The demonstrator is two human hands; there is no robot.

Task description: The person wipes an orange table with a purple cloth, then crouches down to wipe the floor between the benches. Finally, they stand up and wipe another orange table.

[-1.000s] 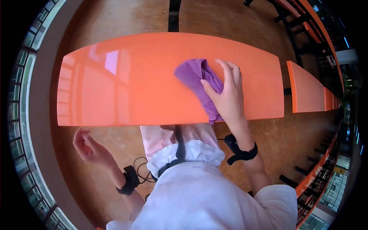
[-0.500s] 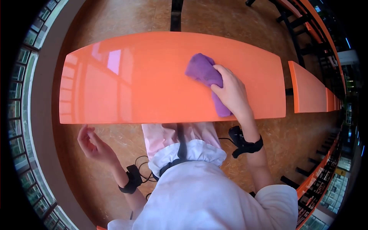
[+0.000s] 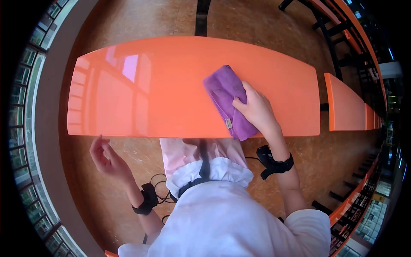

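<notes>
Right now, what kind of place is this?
Probably a canteen or similar public dining hall. A long glossy orange table stands on a speckled brown floor, with more orange tables in a row to the right. The right hand presses a purple cloth on it.

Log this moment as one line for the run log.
right hand: pressing purple cloth flat on orange table | left hand: free, empty, below table edge
</notes>
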